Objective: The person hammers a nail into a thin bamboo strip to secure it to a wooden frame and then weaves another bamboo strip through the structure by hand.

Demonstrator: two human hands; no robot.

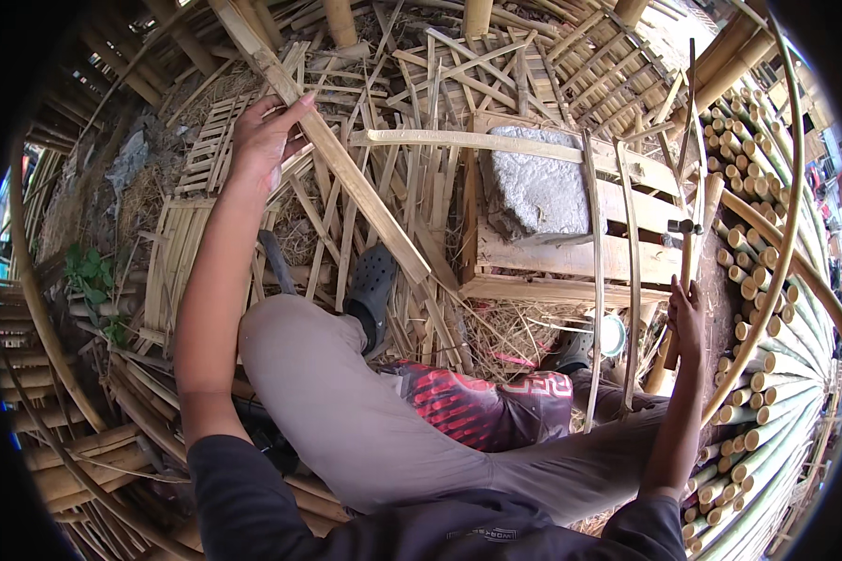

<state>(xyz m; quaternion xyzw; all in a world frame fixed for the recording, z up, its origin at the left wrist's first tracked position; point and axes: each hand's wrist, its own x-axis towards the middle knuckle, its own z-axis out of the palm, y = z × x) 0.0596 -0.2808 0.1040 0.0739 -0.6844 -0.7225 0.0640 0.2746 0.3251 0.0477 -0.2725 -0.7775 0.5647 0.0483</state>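
My left hand (269, 140) is closed on a long split-bamboo slat (357, 182), its thumb and fingers at the slat's edge. The slat slants from the upper left down toward the ground in front of my knee. On the right, my right hand (688, 320) grips a hammer (687, 251) by its wooden handle, the dark head pointing up. Between my hands stands a wooden crate (543, 260) with a rough grey stone block (539, 187) on top. A thin bamboo strip (458, 139) lies across the block, and upright bamboo strips (633, 290) stand at the crate's right side.
Loose bamboo slats (384, 201) and straw litter the ground ahead. Cut bamboo poles (767, 411) are stacked along the right. A slatted bamboo panel (173, 257) lies at left. A red and black patterned cloth (482, 407) lies between my legs, and a pale cup (613, 335) stands beyond.
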